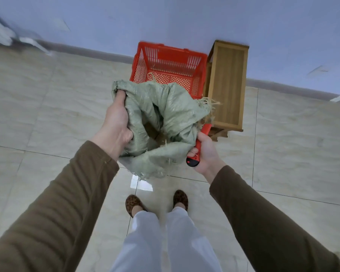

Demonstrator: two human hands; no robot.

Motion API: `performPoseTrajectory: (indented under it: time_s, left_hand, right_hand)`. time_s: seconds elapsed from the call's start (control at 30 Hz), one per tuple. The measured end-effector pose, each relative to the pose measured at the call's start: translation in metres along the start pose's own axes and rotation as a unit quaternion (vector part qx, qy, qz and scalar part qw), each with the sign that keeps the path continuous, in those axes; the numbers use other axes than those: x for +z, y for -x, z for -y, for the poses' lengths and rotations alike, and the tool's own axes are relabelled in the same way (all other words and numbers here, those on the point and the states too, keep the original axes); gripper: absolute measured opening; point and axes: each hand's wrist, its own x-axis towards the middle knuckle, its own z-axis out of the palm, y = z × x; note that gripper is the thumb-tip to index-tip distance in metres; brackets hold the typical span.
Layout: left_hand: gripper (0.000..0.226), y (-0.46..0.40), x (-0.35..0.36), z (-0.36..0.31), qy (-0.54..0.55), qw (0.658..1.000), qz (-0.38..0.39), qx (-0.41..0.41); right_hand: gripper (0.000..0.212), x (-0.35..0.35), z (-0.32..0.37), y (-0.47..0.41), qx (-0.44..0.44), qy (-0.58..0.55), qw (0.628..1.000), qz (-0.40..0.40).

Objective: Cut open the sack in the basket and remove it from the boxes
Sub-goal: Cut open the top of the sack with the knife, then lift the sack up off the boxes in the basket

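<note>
A grey-green woven sack with frayed cut edges hangs in the air in front of me, its mouth gaping upward. My left hand grips its left rim, fingers tucked into the fabric. My right hand holds a red utility knife and also pinches the sack's right edge against it. Something brown shows deep inside the sack; I cannot tell what it is. Behind the sack stands the red plastic basket on the floor, its visible part holding only a few straw-coloured fibres.
A wooden stool stands right of the basket against the pale blue wall. Beige floor tiles spread all around. My feet in leopard-print slippers stand below the sack. A white object lies at the far left wall.
</note>
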Motion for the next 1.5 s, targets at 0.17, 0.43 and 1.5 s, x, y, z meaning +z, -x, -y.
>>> performPoseTrajectory:
  time_s: [0.17,0.43,1.5]
  left_hand:
    - [0.048,0.028,0.002,-0.036,-0.092,0.996,0.016,0.01]
    - [0.028,0.085,0.034,-0.117,-0.143,0.959,0.239,0.057]
    - [0.107,-0.065,-0.034,-0.207,0.037,0.996,-0.056,0.056]
  right_hand:
    - [0.02,0.077,0.015,0.05,-0.036,0.092,0.986,0.135]
    - [0.016,0.197,0.032,0.099,-0.227,0.405,0.886,0.008]
    - [0.057,0.38,0.229,0.175,-0.299,0.136,0.902,0.281]
